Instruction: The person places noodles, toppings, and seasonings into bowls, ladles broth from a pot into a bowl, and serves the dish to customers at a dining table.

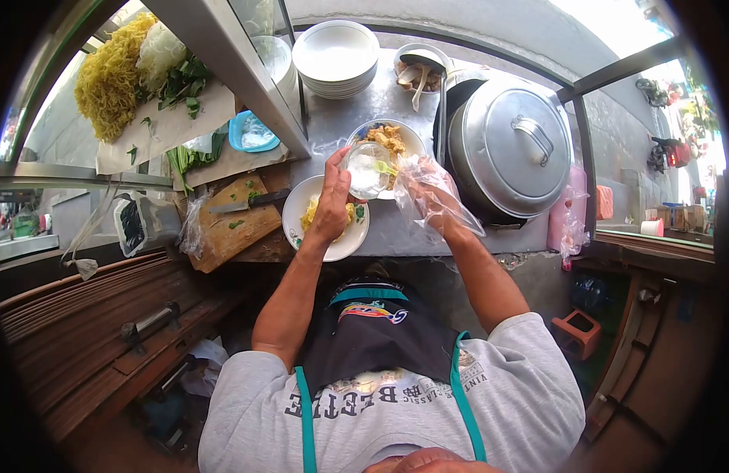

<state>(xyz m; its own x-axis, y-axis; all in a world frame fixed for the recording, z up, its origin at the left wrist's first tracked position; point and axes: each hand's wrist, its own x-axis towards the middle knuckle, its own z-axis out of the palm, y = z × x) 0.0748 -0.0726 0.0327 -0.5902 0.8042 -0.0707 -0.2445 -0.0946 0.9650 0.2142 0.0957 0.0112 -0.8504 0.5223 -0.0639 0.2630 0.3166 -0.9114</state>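
My left hand is closed around the side of a clear tub with white contents. A small yellow-green spoon lies in the tub, its end close to my right hand. Crinkled clear plastic covers my right hand, at the tub's right; its fingers are blurred by the plastic, and their grip is hidden. Just beyond the tub is a bowl with golden-brown food. Partly beneath my left forearm stands a white plate with yellow noodles and some greens.
A large lidded metal pot stands at right. Stacked white plates and a bowl with spoons are behind. A knife rests on the cutting board at left. Yellow noodles and a blue tub sit further left.
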